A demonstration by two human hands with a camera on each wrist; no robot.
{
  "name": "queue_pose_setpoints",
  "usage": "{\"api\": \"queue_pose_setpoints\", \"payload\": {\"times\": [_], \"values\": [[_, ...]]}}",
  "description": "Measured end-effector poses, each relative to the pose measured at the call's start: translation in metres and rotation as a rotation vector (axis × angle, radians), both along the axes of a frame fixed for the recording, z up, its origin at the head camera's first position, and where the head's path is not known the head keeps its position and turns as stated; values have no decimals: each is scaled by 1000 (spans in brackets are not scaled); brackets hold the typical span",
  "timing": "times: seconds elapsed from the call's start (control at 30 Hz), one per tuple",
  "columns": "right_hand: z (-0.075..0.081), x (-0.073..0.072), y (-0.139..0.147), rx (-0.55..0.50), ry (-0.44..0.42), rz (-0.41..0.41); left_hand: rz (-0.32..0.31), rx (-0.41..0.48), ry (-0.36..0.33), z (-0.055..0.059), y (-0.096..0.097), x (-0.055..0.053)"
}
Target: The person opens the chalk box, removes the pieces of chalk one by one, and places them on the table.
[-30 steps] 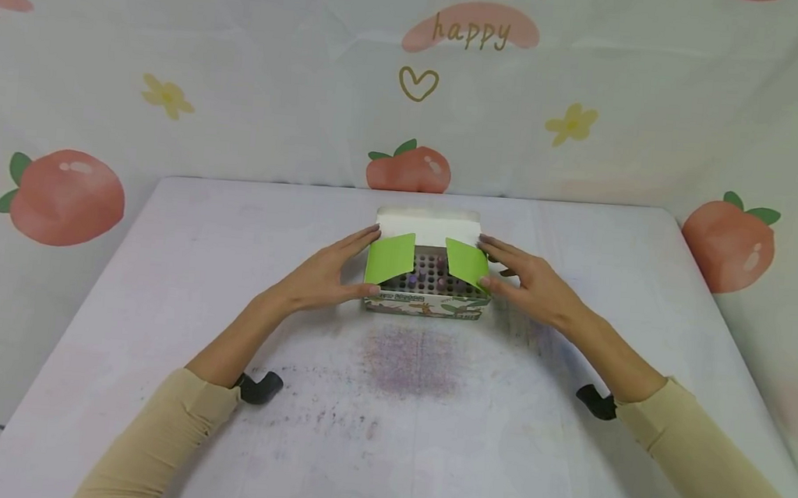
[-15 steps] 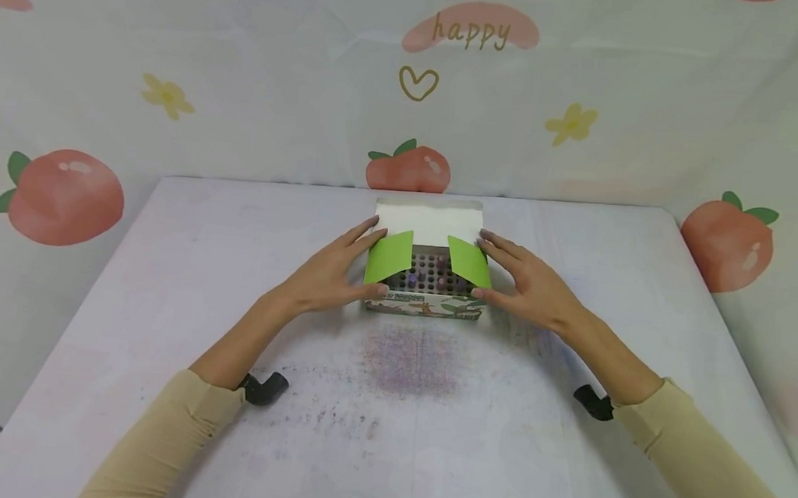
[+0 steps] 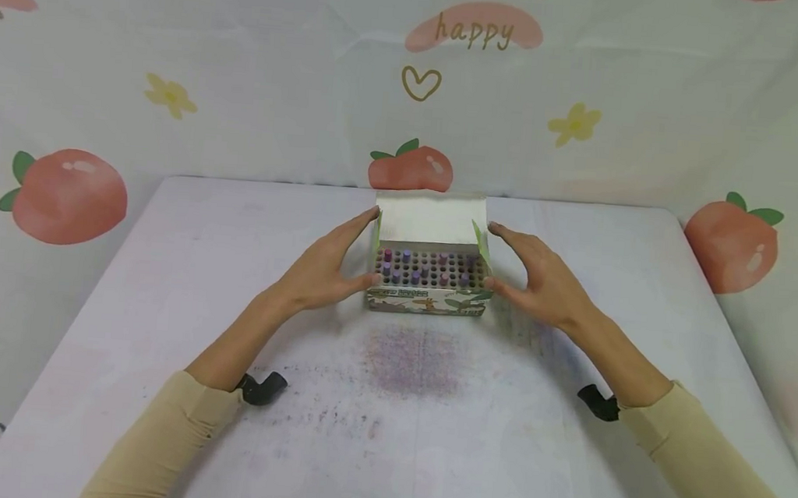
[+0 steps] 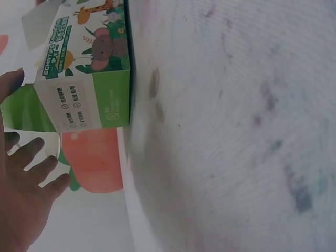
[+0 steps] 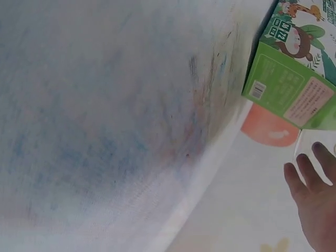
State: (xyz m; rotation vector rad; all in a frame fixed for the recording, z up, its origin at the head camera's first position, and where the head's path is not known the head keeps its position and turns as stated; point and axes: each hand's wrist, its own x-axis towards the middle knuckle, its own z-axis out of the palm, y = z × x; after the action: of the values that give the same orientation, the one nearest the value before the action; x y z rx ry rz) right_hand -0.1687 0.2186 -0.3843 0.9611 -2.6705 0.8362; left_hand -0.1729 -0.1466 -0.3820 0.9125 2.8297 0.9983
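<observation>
A small cardboard box (image 3: pixel 426 304) with a printed animal front stands at the table's far middle, its white lid (image 3: pixel 432 219) raised at the back. Inside, several purple, blue and pink sticks (image 3: pixel 407 257) stand in a grid of round holes. My left hand (image 3: pixel 316 270) is at the box's left side, thumb by the front corner, fingers extended by the raised flap. On the other side, my right hand (image 3: pixel 544 284) has its thumb near the front right corner and its fingers beside the green right flap (image 3: pixel 481 244). The wrist views show both hands with spread fingers beside the box's green ends.
The white table (image 3: pixel 410 461) carries a purple smudge (image 3: pixel 414 360) in front of the box and scattered dark marks. Behind the table hangs a white cloth (image 3: pixel 279 75) printed with peaches, hearts and flowers. Black wrist mounts (image 3: pixel 264 388) sit on both forearms.
The green side flaps have swung outward from over the sticks to stand upright at the sides. The lid leans further back. More of the stick grid shows.
</observation>
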Motion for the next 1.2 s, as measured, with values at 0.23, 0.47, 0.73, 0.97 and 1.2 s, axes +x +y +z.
{"api": "queue_pose_setpoints", "payload": {"times": [0.23,0.47,0.73,0.97,1.2], "values": [[4,-1,2,-70,21,70,-41,115,123,1,-2,-2],[12,-1,4,-96,93,91,-44,207,281,6,-5,-7],[14,1,11,-45,250,112,0,184,331,7,-14,-4],[16,4,19,-44,343,77,66,104,413,3,-24,-1],[15,4,29,18,451,33,74,93,428,-3,-29,1]]}}
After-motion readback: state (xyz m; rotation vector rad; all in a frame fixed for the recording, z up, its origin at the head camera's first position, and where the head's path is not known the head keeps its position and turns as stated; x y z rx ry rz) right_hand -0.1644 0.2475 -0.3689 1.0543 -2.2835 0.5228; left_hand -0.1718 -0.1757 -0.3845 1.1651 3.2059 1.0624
